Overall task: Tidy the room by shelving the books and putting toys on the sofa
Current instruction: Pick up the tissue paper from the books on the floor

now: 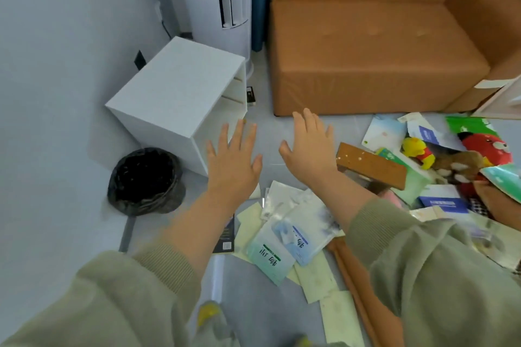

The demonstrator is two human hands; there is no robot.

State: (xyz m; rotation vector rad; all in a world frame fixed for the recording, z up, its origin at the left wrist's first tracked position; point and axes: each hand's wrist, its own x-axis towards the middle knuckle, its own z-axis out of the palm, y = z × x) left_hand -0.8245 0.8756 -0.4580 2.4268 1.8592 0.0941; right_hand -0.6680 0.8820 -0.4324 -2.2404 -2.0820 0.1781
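Orange-brown, the sofa (375,45) at far right has no toys on the seat I can see, and the white shelf (180,87) at left shows no books, so I judge the task barely begun. Books (284,236) lie scattered over the near floor, with plush toys (417,151) among them at right. My left grip (232,160) and right grip (307,146) hover spread and released, grasping nothing.

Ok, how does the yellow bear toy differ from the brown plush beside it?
The yellow bear toy is bright yellow with a red shirt; the brown plush is dark brown with pale paw pads. The yellow bear toy looks smaller than the brown plush. Both lie among scattered books, not on the sofa.
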